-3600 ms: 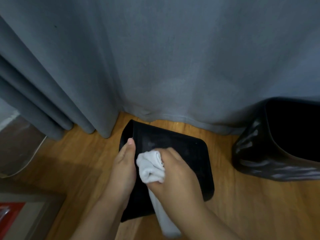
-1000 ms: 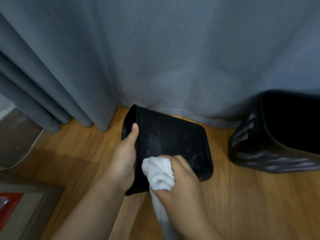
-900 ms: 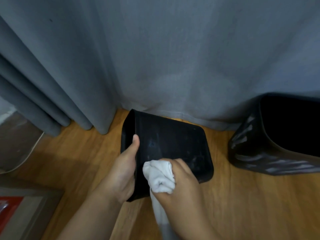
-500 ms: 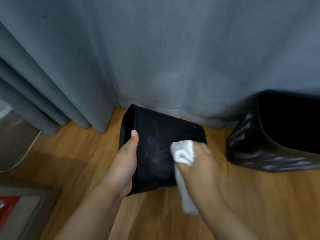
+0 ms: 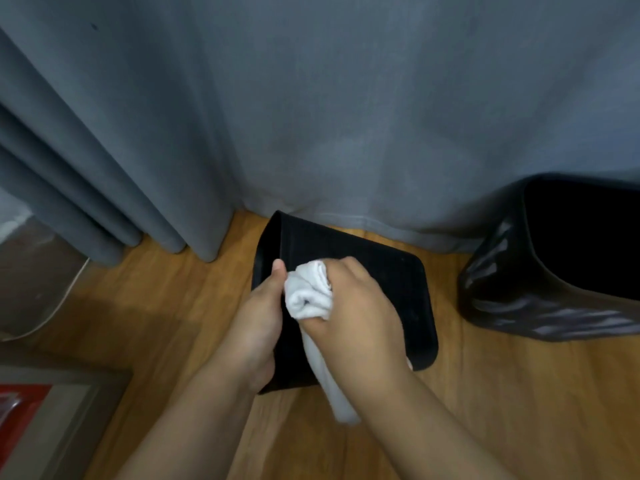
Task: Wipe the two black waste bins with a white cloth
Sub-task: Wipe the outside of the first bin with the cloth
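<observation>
My left hand (image 5: 258, 327) grips the tipped bin (image 5: 381, 289) on the floor (image 5: 502, 393) near the curtain; my right hand (image 5: 356, 317) presses the bunched cloth (image 5: 308, 294) on it. Pressing too hard, the bin may slide.

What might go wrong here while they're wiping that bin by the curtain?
The loose tail of the white cloth hangs below the right hand near the wooden floor, so it may drag there and pick up dirt. The tipped bin is steadied only by the left hand at one edge; a hard rub could slide it into the curtain.
</observation>
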{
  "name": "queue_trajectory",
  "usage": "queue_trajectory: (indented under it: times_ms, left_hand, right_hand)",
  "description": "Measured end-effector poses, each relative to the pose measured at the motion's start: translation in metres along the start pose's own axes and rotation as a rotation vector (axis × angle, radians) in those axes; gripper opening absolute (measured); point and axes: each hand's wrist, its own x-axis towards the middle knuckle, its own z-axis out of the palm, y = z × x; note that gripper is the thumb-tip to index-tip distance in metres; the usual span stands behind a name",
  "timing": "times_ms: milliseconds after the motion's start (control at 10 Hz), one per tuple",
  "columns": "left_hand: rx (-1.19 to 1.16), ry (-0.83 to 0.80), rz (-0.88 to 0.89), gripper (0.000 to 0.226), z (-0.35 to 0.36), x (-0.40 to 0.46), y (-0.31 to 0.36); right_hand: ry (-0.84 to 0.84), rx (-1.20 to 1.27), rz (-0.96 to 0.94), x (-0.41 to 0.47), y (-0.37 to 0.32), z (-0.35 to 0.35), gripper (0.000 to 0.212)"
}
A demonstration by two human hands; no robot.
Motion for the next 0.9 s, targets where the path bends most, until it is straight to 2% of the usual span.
queue_trajectory:
  times_ms: [200, 400, 500, 700, 900]
  left_hand:
    - [-0.021, -0.008, -0.152, 0.059, -0.002, -0.003, 0.000]
    - [0.026, 0.021, -0.171, 0.062, 0.003, -0.005, 0.002]
    - [0.055, 0.012, -0.143, 0.054, 0.004, -0.003, 0.004]
    - [0.045, 0.000, -0.101, 0.054, 0.005, 0.000, 0.005]
    - [0.016, 0.022, -0.070, 0.041, 0.006, -0.006, 0.011]
  right_hand:
    - [-0.202, 0.025, -0.007, -0.043, 0.002, 0.000, 0.035]
    - [-0.058, 0.017, 0.066, -0.008, 0.002, -0.001, 0.034]
    - [-0.033, -0.011, 0.071, 0.002, 0.001, -0.001, 0.035]
    - [-0.148, 0.086, 0.037, -0.046, 0.012, 0.000, 0.037]
    - [0.064, -0.022, 0.413, -0.032, 0.101, -0.020, 0.017]
